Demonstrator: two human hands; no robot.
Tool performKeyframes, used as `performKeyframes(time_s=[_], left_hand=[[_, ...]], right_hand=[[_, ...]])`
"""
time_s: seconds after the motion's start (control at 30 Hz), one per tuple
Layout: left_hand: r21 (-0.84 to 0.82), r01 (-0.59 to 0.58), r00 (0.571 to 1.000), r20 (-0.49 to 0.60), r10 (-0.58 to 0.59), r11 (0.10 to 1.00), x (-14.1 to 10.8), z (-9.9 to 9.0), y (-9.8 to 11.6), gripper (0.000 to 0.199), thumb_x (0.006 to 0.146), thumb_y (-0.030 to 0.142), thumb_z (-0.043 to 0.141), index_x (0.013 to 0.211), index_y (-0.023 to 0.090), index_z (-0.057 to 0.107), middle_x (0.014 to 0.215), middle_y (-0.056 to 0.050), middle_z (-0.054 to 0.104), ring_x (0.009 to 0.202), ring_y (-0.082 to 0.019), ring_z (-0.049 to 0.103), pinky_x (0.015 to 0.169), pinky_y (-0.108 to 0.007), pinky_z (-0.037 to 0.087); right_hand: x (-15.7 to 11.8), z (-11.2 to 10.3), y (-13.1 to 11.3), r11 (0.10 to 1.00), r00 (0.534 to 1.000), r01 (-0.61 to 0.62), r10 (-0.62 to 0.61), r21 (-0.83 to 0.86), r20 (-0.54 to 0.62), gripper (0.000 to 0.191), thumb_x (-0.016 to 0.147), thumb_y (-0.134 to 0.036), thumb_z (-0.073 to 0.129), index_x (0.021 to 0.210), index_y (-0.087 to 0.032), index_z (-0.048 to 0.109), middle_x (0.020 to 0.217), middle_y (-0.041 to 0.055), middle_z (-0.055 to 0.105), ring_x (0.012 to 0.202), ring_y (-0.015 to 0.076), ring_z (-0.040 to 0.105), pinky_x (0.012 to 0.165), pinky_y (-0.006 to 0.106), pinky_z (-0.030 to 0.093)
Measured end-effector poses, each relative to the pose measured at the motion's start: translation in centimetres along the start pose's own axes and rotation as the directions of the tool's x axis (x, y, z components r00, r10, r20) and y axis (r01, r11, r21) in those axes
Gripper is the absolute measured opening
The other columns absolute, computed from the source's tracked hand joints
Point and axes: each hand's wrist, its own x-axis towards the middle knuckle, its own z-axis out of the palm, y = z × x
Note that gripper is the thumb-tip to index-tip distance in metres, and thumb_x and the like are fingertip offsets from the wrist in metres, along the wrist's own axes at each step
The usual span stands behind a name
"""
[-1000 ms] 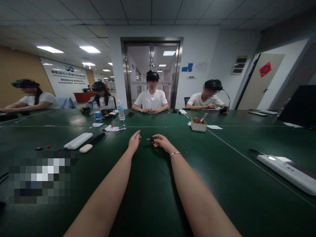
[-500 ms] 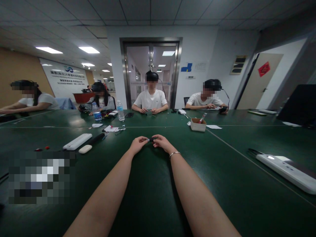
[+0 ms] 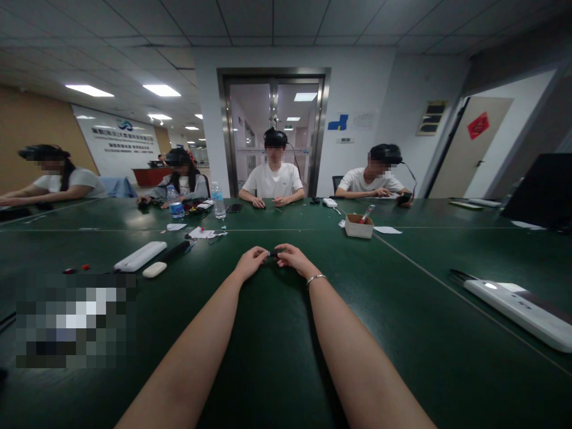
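Observation:
Both my arms reach forward over a dark green table (image 3: 277, 333). Between my fingertips is a small black object with a silvery end (image 3: 272, 254), too small to name for certain. My right hand (image 3: 291, 257) pinches its dark part from the right; a metal bracelet (image 3: 316, 278) circles that wrist. My left hand (image 3: 251, 261) is closed in a pinch at the silvery end on the left. The fingers cover much of the object.
To the left lie a white power strip-like box (image 3: 140, 256), a white rounded case (image 3: 154, 270) and paper scraps (image 3: 202, 233). Water bottles (image 3: 218, 201) stand farther back. A small cardboard box (image 3: 358, 226) sits ahead right; a long white device (image 3: 521, 313) lies far right. Several people sit opposite.
My hands and the small black object stay almost where they were. Across the table, the middle person's hand has lowered slightly, and the person at left centre has shifted a hand.

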Motion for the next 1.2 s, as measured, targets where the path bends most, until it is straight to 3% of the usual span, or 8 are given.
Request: performKeyframes(time_s=[0.2, 0.73, 0.97, 1.2], left_hand=[[0.011, -0.014, 1.0, -0.014, 0.014, 1.0, 0.14, 0.14, -0.39, 0.032, 0.074, 0.045, 0.055, 0.091, 0.018, 0.06, 0.078, -0.002, 0.065, 0.07, -0.014, 0.058, 0.069, -0.027, 0.044], [0.085, 0.002, 1.0, 0.005, -0.002, 0.996, 0.08, -0.03, -0.08, 0.04, 0.077, 0.054, 0.044, 0.076, 0.018, 0.062, 0.075, -0.003, 0.066, 0.069, -0.016, 0.058, 0.07, -0.029, 0.043], [0.016, 0.001, 1.0, -0.003, -0.001, 1.0, -0.07, 0.06, -0.05, 0.039, 0.074, 0.051, 0.051, 0.095, 0.019, 0.06, 0.076, -0.003, 0.066, 0.069, -0.015, 0.058, 0.068, -0.028, 0.043], [0.056, 0.005, 1.0, 0.005, -0.005, 0.998, -0.08, 0.03, 0.07, 0.035, 0.074, 0.048, 0.053, 0.089, 0.018, 0.063, 0.077, -0.003, 0.066, 0.07, -0.016, 0.058, 0.068, -0.027, 0.043]], right_hand=[[0.23, -0.09, 0.33, 1.0, 1.0, 0.022, -0.022, -0.003, 0.015, 0.024, 0.079, -0.002, 0.05, 0.1, -0.014, 0.054, 0.061, -0.0016, 0.062, 0.046, 0.0052, 0.058, 0.05, 0.015, 0.051], [0.09, -0.08, 0.1, 1.0, 1.0, 0.018, -0.018, -0.012, 0.017, 0.024, 0.079, -0.003, 0.051, 0.099, -0.014, 0.056, 0.06, -0.002, 0.062, 0.047, 0.0054, 0.059, 0.051, 0.016, 0.052], [0.01, 0.02, 0.0, 1.0, 1.0, 0.007, -0.007, -0.006, 0.007, 0.023, 0.079, -0.003, 0.051, 0.099, -0.014, 0.056, 0.06, -0.0013, 0.062, 0.047, 0.0053, 0.059, 0.05, 0.015, 0.052], [0.01, 0.03, -0.02, 1.0, 1.0, 0.007, -0.007, 0.0, 0.01, 0.024, 0.078, -0.002, 0.051, 0.099, -0.014, 0.056, 0.061, -0.002, 0.062, 0.046, 0.0052, 0.059, 0.05, 0.015, 0.052]])
